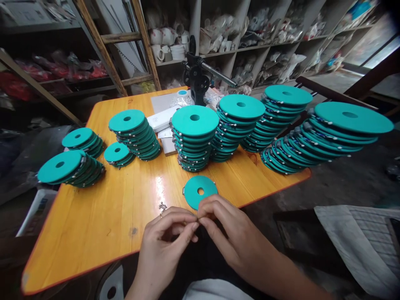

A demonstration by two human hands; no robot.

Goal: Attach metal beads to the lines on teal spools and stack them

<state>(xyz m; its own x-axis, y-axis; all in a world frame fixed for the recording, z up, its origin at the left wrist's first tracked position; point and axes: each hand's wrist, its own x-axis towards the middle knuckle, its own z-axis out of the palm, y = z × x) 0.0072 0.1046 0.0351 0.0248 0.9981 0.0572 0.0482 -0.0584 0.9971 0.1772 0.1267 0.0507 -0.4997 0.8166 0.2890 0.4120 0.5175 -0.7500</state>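
Observation:
At the table's front edge my left hand (170,239) and my right hand (226,229) meet, thumb and forefinger of each pinched together. What lies between the fingertips is too small to make out. Just beyond them a single green disc (192,189) with a centre hole lies flat, its near edge partly covered by my right hand. A little pile of small metal pieces (162,206) sits on the wood left of the disc, close to my left hand.
Tall stacks of green discs (195,121) line the orange table (118,216), with shorter stacks (59,166) at the left. Behind them stand a black hand-cranked device (198,79) and a white box (164,118). A wooden ladder (121,38) leans by the shelves.

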